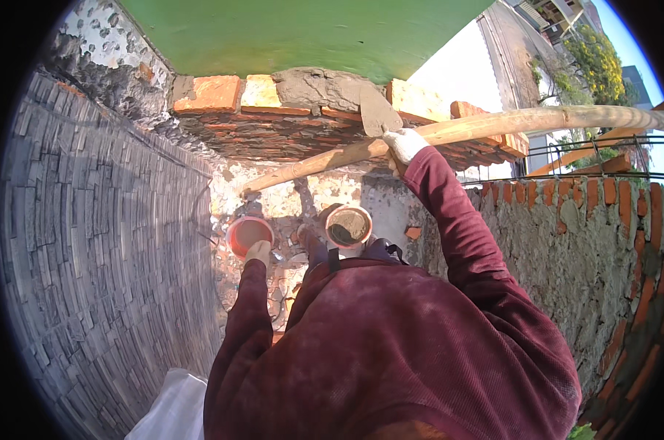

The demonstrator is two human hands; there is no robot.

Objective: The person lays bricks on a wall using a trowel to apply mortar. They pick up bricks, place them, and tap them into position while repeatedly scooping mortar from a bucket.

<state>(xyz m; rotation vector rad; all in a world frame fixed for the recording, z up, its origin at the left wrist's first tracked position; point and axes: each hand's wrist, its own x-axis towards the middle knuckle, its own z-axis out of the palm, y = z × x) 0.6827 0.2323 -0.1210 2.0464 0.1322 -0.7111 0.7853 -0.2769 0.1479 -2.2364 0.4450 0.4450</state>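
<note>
My right hand (405, 147), in a pale glove, is closed round the handle of a trowel (378, 111). The trowel's pointed blade lies against grey mortar (319, 88) on top of a brick wall (273, 132). On either side of that mortar sit orange bricks (217, 94). Lower on the left, my gloved left hand (258, 251) is at the near rim of a red bucket (236, 236), seemingly gripping it; the fingertips are partly hidden. Inside that bucket is a greyish content. Another bucket (349, 207), holding mortar, stands to its right by my feet.
A wooden pole (493, 127) slants across in front of the wall, passing close to my right hand. Grey stone cladding (112, 220) rises at left, and a rough brick-edged wall (559, 249) at right. Behind the bricks is a green surface (295, 37). Steel rods (567, 176) stick out at right.
</note>
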